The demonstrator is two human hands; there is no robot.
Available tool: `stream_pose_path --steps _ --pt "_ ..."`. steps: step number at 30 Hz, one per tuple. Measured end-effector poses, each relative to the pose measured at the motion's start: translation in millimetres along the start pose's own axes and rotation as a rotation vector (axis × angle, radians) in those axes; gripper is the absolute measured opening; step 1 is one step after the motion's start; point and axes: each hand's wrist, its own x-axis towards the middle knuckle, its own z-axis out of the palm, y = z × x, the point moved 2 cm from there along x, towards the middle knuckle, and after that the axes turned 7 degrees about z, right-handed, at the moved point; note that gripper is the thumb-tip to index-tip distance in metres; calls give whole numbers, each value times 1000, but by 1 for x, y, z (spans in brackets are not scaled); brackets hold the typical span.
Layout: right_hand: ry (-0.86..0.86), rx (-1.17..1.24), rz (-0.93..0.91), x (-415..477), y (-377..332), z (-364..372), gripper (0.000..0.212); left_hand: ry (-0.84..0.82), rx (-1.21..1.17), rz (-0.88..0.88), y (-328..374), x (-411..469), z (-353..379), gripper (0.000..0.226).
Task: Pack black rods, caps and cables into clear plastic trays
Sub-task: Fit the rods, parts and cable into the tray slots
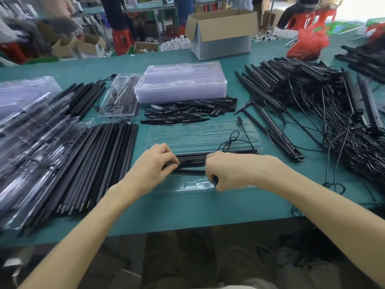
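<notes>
On teal table centre | clear plastic moulded tray lies flat | bundle of long black rods across its 6 o'clock half | left hand pinches 9 o'clock end | right hand curled round midsection

Not a word I can read from here, not on the cardboard box, clear trays or black rods

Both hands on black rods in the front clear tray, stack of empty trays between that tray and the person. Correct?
No. The head view shows the stack of empty trays beyond the clear tray, farther from the person. The left hand and right hand are on the black rods.
</notes>
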Motion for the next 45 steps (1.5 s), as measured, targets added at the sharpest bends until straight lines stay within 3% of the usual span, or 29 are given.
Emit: stream_pose_path --steps 2,4,10,18,21,23,26,31,34,38,45 --pt "-33 48 -14 6 -3 -2 20 9 -75 1 8 5 -1 7" --pt "-26 127 -4 11 -4 -5 13 -7 -251 -29 17 9 0 6" --pt "85 295 50 20 0 -3 53 -301 -708 -150 37 12 11 11" --pt "110 415 31 10 15 3 55 -135 -671 -182 37 9 24 11" --pt "152 442 50 2 33 5 36 -126 -595 -180 34 8 24 14" --pt "262 378 105 -4 52 3 18 -143 -602 -214 29 5 25 8" --pt "394 319 224 -19 84 -2 7 -181 -565 -236 23 1 27 6" --pt "733 146 279 -32 100 -9 17 -234 -589 -194 23 4 32 7" --pt "900 205 278 -33 86 -16 30 -266 -559 -181 23 8 37 12" --pt "949 234 294 -26 68 -27 34 -255 -529 -188 23 10 41 14" --pt "1003 371 140 -18 44 -40 29 -129 -599 -274 26 8 36 26"
